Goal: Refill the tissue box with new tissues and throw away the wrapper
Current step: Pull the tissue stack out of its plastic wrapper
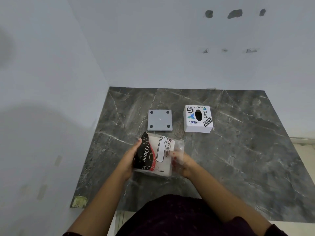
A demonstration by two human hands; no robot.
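A pack of tissues [157, 155] in a clear wrapper with black and red print is held just above the dark marble table [238, 150]. My left hand [130, 158] grips its left side. My right hand [180, 161] holds the right end, fingers inside or under the loose clear plastic. The white tissue box cover [198, 118], covered in stickers with an oval slot on top, stands behind the pack to the right. The grey base plate [159, 120] of the box lies flat to its left, four dark feet facing up.
White walls close in on the left and behind the table. The table's right part and front left corner hold nothing but a small yellowish sticker [78, 201] at the front left edge. My dark clothing fills the bottom of the view.
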